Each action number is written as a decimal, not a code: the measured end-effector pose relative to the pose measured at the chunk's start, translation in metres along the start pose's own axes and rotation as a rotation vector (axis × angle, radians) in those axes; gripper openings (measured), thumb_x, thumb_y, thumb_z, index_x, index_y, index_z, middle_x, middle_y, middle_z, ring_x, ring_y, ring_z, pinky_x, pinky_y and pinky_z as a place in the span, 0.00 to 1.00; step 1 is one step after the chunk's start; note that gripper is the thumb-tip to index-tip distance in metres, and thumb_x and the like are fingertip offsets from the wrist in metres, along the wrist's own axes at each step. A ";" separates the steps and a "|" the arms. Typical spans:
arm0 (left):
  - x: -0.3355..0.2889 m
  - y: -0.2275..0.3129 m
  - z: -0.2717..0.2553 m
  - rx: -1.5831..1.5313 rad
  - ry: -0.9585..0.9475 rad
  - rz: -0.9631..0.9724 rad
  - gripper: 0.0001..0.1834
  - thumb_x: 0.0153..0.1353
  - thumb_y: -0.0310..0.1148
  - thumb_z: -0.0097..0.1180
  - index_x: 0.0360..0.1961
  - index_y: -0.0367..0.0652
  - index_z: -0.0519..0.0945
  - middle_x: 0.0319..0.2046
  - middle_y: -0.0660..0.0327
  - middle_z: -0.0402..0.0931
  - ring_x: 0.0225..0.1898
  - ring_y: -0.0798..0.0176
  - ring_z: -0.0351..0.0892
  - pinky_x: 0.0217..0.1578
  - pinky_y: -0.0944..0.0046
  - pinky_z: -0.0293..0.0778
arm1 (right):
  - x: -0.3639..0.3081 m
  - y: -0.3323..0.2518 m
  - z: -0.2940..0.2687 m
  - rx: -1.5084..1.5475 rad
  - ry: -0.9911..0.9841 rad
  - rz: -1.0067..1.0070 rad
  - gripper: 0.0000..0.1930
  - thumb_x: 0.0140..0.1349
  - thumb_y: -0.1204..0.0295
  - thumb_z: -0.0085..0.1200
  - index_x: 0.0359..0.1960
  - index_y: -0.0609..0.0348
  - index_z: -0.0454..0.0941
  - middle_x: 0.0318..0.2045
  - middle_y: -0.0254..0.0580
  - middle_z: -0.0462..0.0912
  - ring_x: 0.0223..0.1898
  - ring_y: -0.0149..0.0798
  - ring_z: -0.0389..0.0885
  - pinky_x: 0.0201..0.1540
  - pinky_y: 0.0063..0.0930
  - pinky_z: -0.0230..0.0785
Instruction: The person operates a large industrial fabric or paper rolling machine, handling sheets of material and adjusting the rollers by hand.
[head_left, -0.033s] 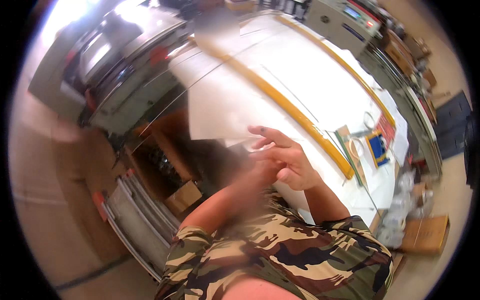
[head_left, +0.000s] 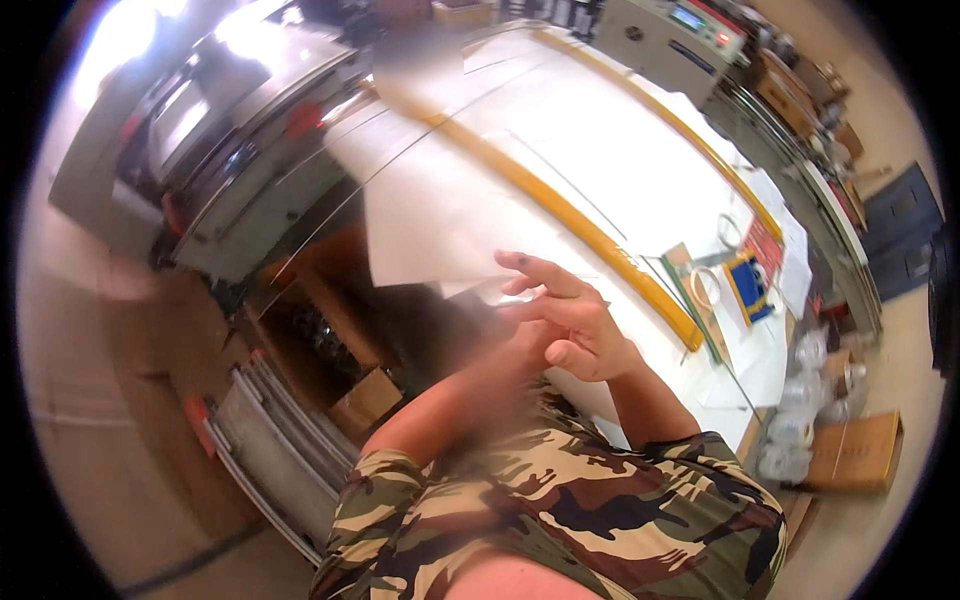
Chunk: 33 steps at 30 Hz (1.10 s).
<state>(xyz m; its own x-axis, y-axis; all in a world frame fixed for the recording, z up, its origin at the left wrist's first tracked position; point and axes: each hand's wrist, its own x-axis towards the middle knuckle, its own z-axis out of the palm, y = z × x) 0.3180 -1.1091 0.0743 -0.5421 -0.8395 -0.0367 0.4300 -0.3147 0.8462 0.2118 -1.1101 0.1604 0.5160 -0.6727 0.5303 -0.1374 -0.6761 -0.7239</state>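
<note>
Your right hand is up in front of your chest with the fingers loosely spread and slightly curled, thumb tucked across the palm. It is relaxed and grasps nothing; its fingertips reach the lower edge of a large white sheet, though you cannot tell from here whether they actually touch it. Your left hand sits just beside the right, a little lower and toward you, but it is blurred, so its grip cannot be made out, nor whether it has hold of the sheet.

The sheet hangs over the near edge of the long white table, with its lower edge at your fingers. A yellow strip runs along the table just beyond the sheet. Further right on the table lie a blue block and a ring of tape, well apart from your hands. A cardboard box sits on the floor to your right.
</note>
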 end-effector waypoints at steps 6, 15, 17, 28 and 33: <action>0.032 -0.033 0.014 0.085 0.079 0.024 0.29 0.70 0.50 0.47 0.64 0.42 0.67 0.56 0.48 0.75 0.55 0.52 0.76 0.56 0.54 0.71 | -0.040 0.003 -0.024 -0.221 0.093 0.115 0.26 0.68 0.53 0.51 0.54 0.64 0.81 0.60 0.59 0.76 0.52 0.48 0.80 0.52 0.39 0.75; -0.039 0.072 -0.065 -0.353 0.182 0.178 0.49 0.69 0.72 0.29 0.76 0.44 0.54 0.64 0.41 0.69 0.64 0.42 0.69 0.66 0.42 0.63 | 0.008 0.007 0.083 -0.238 -0.445 0.537 0.37 0.70 0.56 0.52 0.75 0.57 0.53 0.39 0.56 0.83 0.40 0.55 0.84 0.45 0.45 0.75; -0.053 0.070 -0.093 -0.242 0.331 0.297 0.48 0.69 0.73 0.28 0.75 0.46 0.56 0.63 0.41 0.70 0.64 0.43 0.70 0.66 0.43 0.63 | 0.019 0.027 0.112 -0.239 -0.493 0.351 0.40 0.71 0.54 0.51 0.77 0.51 0.45 0.35 0.58 0.83 0.37 0.58 0.84 0.43 0.47 0.75; -0.279 0.170 -0.109 0.503 1.085 0.986 0.19 0.73 0.42 0.52 0.55 0.38 0.77 0.28 0.65 0.74 0.31 0.69 0.67 0.44 0.61 0.70 | 0.177 0.214 0.032 -0.182 -0.228 0.039 0.10 0.57 0.82 0.55 0.36 0.54 0.87 0.43 0.42 0.87 0.37 0.39 0.86 0.37 0.32 0.79; -0.263 0.008 -0.076 0.608 1.474 0.288 0.11 0.65 0.34 0.62 0.27 0.42 0.85 0.25 0.65 0.80 0.29 0.70 0.78 0.33 0.67 0.73 | 0.263 0.351 -0.053 -0.998 0.017 0.211 0.24 0.63 0.77 0.45 0.60 0.43 0.77 0.53 0.49 0.82 0.49 0.56 0.83 0.50 0.50 0.78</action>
<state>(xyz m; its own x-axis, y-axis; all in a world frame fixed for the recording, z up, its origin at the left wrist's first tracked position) 0.5187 -0.9240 0.0501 0.7827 -0.6224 0.0042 -0.1391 -0.1684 0.9759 0.2543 -1.5400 0.0694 0.3886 -0.8063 0.4459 -0.8704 -0.4801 -0.1096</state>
